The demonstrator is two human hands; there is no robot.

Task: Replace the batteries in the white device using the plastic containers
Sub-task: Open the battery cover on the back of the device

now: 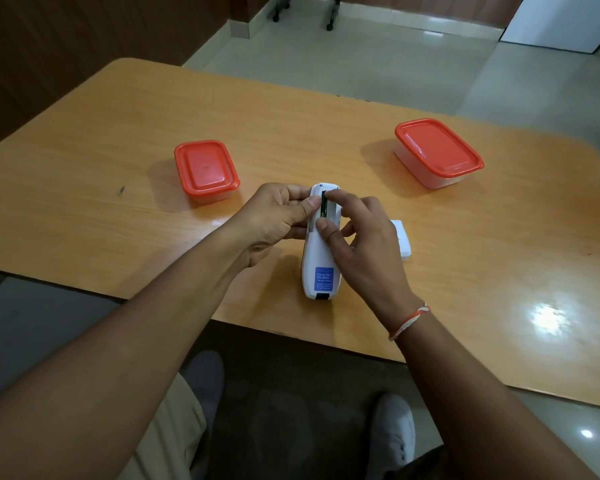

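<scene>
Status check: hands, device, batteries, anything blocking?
Left hand grips device on table. Right hand pinches battery in open bay. Both containers lidded. Cover off, nothing blocking.

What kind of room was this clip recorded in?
Probably an office or meeting room: a large wooden table, a pale tiled floor, and castor-wheeled chair legs at the far side.

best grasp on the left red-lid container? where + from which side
Take the left container from above, fingers across its two long sides just under the red lid's rim. It stands upright and closed on the table, its sides bare, and the overhanging rim should stop slipping. Both hands are at the white device.
</scene>
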